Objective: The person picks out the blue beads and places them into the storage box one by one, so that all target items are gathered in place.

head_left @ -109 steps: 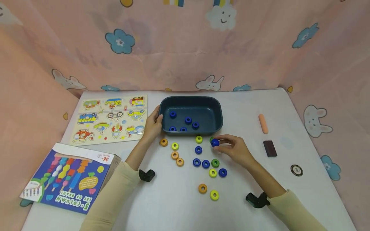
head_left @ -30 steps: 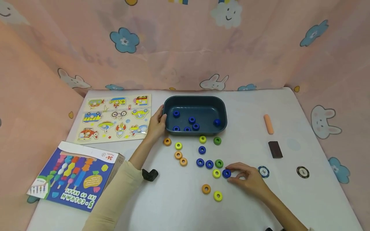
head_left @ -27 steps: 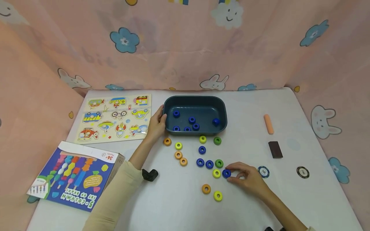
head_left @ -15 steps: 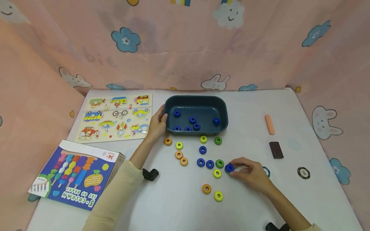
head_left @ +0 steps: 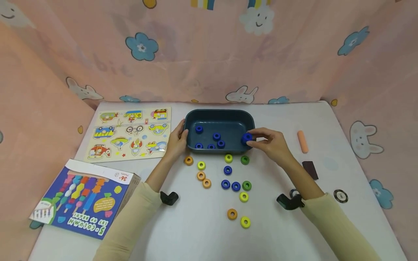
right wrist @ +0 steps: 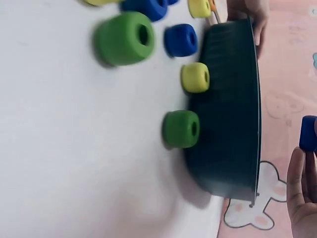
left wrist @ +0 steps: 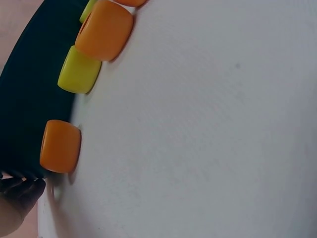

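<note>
My right hand (head_left: 271,146) pinches a blue bead (head_left: 247,136) between thumb and fingers above the right end of a dark teal tray (head_left: 233,127). In the right wrist view that bead (right wrist: 308,133) is raised past the tray's rim. My left hand (head_left: 177,141) grips the tray's left end, thumb at the rim; the left wrist view catches only its fingertips (left wrist: 22,198) by the tray. Inside the tray lie several blue beads (head_left: 216,136). In front of it, loose on the white table, are blue (head_left: 228,170), green (head_left: 245,160), yellow (head_left: 244,197) and orange (head_left: 232,214) beads.
A vehicle puzzle board (head_left: 130,134) lies left of the tray, with a bead-set box (head_left: 85,199) nearer. At the right are an orange stick (head_left: 302,141), a dark block (head_left: 310,170) and a round chip (head_left: 340,196); my right wrist partly covers another chip (head_left: 294,193).
My right hand released one blue bead into the tray, picked up another from the table's right of the bead group, and carried it up over the tray. My left hand stays on the tray.
</note>
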### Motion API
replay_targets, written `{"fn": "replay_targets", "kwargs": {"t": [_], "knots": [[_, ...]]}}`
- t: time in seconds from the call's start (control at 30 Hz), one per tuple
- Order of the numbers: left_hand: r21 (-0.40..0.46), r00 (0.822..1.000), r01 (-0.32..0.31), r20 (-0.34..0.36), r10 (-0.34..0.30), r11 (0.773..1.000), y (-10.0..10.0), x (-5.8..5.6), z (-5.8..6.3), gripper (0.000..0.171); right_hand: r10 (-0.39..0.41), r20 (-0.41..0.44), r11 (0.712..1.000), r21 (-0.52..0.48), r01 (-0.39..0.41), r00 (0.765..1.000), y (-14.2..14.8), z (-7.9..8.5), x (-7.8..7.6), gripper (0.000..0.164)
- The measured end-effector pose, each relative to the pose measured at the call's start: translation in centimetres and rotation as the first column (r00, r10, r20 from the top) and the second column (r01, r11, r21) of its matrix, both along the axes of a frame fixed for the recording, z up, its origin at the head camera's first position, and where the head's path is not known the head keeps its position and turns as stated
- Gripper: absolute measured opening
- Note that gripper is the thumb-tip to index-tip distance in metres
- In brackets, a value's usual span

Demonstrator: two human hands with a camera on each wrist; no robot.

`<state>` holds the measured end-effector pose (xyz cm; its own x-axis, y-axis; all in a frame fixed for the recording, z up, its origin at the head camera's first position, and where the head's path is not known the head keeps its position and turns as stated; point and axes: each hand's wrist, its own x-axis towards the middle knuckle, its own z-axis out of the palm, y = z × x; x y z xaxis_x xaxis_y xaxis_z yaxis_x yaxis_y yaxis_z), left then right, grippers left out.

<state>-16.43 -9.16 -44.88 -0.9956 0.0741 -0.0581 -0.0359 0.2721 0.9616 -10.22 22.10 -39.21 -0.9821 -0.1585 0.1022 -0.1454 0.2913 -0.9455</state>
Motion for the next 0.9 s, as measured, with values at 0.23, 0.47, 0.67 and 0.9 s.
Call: {"fn": "replay_targets", "kwargs": {"t": [0.23, 0.47, 0.67, 0.9], "knots": [[0.005, 1.000, 0.006, -0.007, -0.006, 1.000, 0.0, 0.1, -0.1, 0.048, -0.070, 0.052, 0.997, 0.044, 0.067, 0.996, -1.1, -0.6, -3.2, 0.036], [0.004, 1.000, 0.003, 0.007, -0.003, 1.000, 0.1, 0.2, -0.1, 0.048, -0.055, 0.015, 0.998, 0.030, 0.055, 0.998, -1.2, -0.4, -4.2, 0.037], [0.015, 1.000, -0.005, 0.002, 0.005, 1.000, 0.0, 0.1, -0.1, 0.048, -0.052, -0.022, 0.999, 0.011, 0.052, 0.998, -0.8, 0.0, -3.9, 0.037], [0.016, 1.000, -0.010, 0.004, 0.009, 1.000, -0.1, -0.1, -0.2, 0.048, 0.003, -0.022, 0.999, -0.039, -0.004, 1.000, -0.4, -0.3, -2.0, 0.032]]}}
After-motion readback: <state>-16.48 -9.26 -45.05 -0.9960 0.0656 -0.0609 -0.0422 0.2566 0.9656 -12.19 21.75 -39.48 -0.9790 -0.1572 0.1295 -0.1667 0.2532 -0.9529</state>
